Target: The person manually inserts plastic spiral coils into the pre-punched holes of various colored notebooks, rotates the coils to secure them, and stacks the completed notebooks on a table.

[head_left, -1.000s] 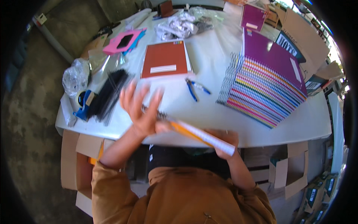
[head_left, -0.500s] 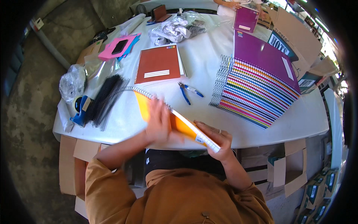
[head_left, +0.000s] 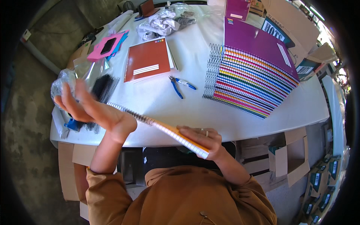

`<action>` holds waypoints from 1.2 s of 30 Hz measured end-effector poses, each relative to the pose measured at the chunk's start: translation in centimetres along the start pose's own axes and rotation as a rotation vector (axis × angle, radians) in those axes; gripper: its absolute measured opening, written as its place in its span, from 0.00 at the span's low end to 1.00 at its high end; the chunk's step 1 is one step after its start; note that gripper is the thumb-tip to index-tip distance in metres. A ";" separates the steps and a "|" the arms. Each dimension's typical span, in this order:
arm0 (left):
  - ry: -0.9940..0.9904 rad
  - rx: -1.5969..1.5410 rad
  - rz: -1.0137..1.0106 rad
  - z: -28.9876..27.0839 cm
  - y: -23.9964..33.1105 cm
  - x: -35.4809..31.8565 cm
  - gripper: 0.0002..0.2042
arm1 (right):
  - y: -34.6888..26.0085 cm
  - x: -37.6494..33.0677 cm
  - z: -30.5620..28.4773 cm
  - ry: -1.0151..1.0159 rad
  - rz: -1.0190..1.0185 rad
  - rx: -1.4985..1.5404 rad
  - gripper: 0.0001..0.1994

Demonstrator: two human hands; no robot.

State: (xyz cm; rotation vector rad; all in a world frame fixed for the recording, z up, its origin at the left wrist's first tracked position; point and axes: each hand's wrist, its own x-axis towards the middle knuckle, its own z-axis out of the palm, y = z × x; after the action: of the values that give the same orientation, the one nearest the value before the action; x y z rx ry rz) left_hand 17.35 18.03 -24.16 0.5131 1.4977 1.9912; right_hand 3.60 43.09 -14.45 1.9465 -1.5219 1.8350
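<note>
My right hand (head_left: 205,141) is closed round the near end of an orange-covered notebook (head_left: 179,137), tilted with its page edge up. A dark wire spiral (head_left: 132,113) runs along the notebook's edge and sticks out past its far-left end. My left hand (head_left: 98,112) is raised beside that loose end, fingers spread, holding nothing; it is partly blurred. Behind it, loose black spirals (head_left: 99,85) and a blue tape dispenser (head_left: 74,125) are partly hidden. Beyond the notebook lie blue-handled cutting pliers (head_left: 177,89) and a blue-and-white hand tool (head_left: 186,83).
A tall stack of spiral notebooks with a purple top cover (head_left: 258,48) stands at right. Red-brown covers and sheets (head_left: 147,62) lie mid-table. Crumpled plastic (head_left: 161,26), a phone (head_left: 108,45) on pink sheets (head_left: 98,51), and cardboard boxes (head_left: 296,155) surround the work area.
My left hand has come off the notebook and swung left, fingers spread. The notebook has turned so less of its orange cover shows. My right hand keeps its hold. The whole view has shifted slightly.
</note>
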 end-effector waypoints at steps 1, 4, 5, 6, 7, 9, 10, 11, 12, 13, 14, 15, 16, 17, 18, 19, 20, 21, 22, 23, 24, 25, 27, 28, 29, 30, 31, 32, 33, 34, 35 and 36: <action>0.288 0.477 0.154 1.3 -0.1 2.0 0.44 | -0.1 -0.3 0.1 -0.034 -0.007 -0.078 0.19; 0.946 1.821 0.587 6.1 3.0 6.3 0.48 | 0.5 -0.6 -0.8 0.071 0.081 -0.087 0.20; 1.088 2.190 0.717 7.1 4.8 6.6 0.48 | 0.6 -0.7 -1.0 0.072 0.065 -0.135 0.20; 1.231 2.321 0.740 6.5 7.2 5.7 0.46 | 0.7 -0.6 -1.0 0.046 0.002 -0.168 0.19; 1.399 2.426 0.761 5.6 9.3 5.0 0.43 | 0.7 -0.5 -0.8 0.016 0.015 -0.121 0.19; 1.669 2.324 0.761 4.1 11.9 3.8 0.41 | 0.3 -0.5 -0.4 -0.019 -0.003 -0.098 0.18; 1.747 2.127 0.738 3.9 11.9 3.2 0.41 | 0.2 -0.5 -0.3 -0.026 -0.042 -0.134 0.18; 1.545 2.043 0.473 5.8 9.6 5.5 0.44 | -0.1 -0.1 0.1 -0.004 -0.017 -0.146 0.18; 1.318 1.960 0.423 6.1 4.9 5.3 0.49 | 0.0 0.0 0.0 0.035 0.033 -0.138 0.18; 1.112 1.830 0.364 6.3 0.4 5.5 0.53 | 0.1 0.0 -0.2 0.041 0.016 -0.130 0.18; 0.776 1.807 0.495 7.5 2.7 6.0 0.50 | 0.8 0.0 -0.8 0.061 0.009 -0.142 0.19; 0.661 2.043 0.690 8.0 5.2 6.3 0.47 | 1.0 0.4 -1.0 0.056 -0.038 -0.162 0.18; 0.820 2.220 0.866 7.6 7.6 6.7 0.44 | 0.7 0.2 -0.7 0.040 -0.052 -0.180 0.18; 1.045 2.299 0.964 7.0 10.2 6.8 0.41 | 1.0 -0.3 -0.3 0.031 0.007 -0.115 0.17; 1.296 2.269 1.019 6.9 12.3 6.9 0.38 | 0.7 -0.3 0.1 0.029 0.015 -0.115 0.17; 1.509 2.085 1.108 6.6 12.1 8.2 0.35 | 0.5 0.0 0.5 0.037 -0.013 -0.161 0.17; 1.624 1.767 1.262 6.6 9.8 10.4 0.33 | 0.2 0.5 0.8 0.041 -0.051 -0.195 0.17; 1.489 1.664 1.090 7.2 5.0 10.4 0.32 | 0.1 0.7 0.4 0.059 0.035 -0.123 0.17; 1.300 1.731 1.055 7.4 4.5 10.0 0.32 | 1.1 0.1 0.2 0.091 0.037 -0.127 0.18; 1.109 1.764 0.993 8.1 4.3 9.7 0.33 | 0.8 -0.2 0.0 0.085 0.015 -0.132 0.18; 0.987 1.856 1.013 8.4 4.4 9.0 0.34 | 0.6 -0.3 -0.2 0.079 -0.006 -0.136 0.17; 0.852 1.958 1.054 7.8 4.7 8.5 0.35 | 0.9 0.3 -0.1 0.082 -0.038 -0.108 0.18; 0.997 1.935 0.792 7.7 4.3 8.4 0.40 | 0.9 0.1 0.8 0.050 -0.039 -0.111 0.19; 1.061 1.917 0.660 7.6 4.1 8.4 0.43 | 0.7 0.0 1.0 0.041 -0.099 -0.176 0.19; 1.125 1.909 0.545 7.3 4.5 8.7 0.45 | 0.9 0.0 0.8 0.039 -0.109 -0.182 0.19; 1.187 1.896 0.431 7.1 4.8 8.9 0.48 | 1.4 -0.3 0.6 0.091 -0.056 -0.151 0.18; 0.930 1.858 0.552 8.2 4.8 9.0 0.44 | 1.7 -0.3 0.3 0.142 -0.005 -0.119 0.18; 0.981 2.001 0.756 8.0 4.6 9.9 0.39 | 1.7 0.5 0.2 0.142 -0.027 -0.122 0.18; 1.055 2.117 0.955 8.4 5.3 11.4 0.33 | 1.3 0.3 0.2 0.109 -0.036 -0.136 0.19; 1.022 2.204 1.024 8.0 6.9 10.2 0.35 | 1.1 0.1 0.2 0.075 -0.043 -0.148 0.19; 1.092 2.178 1.024 8.2 9.5 9.7 0.37 | 1.2 -0.6 0.2 0.049 0.034 -0.148 0.20; 1.155 2.158 0.975 8.3 11.2 9.6 0.39 | 1.3 -0.6 0.5 0.048 -0.026 -0.174 0.21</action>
State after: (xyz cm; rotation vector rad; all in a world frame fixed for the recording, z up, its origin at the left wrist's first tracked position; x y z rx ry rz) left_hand 12.79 28.24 -11.40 0.8998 4.2825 -0.3857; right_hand 3.20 42.51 -15.82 1.8231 -1.5751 1.6651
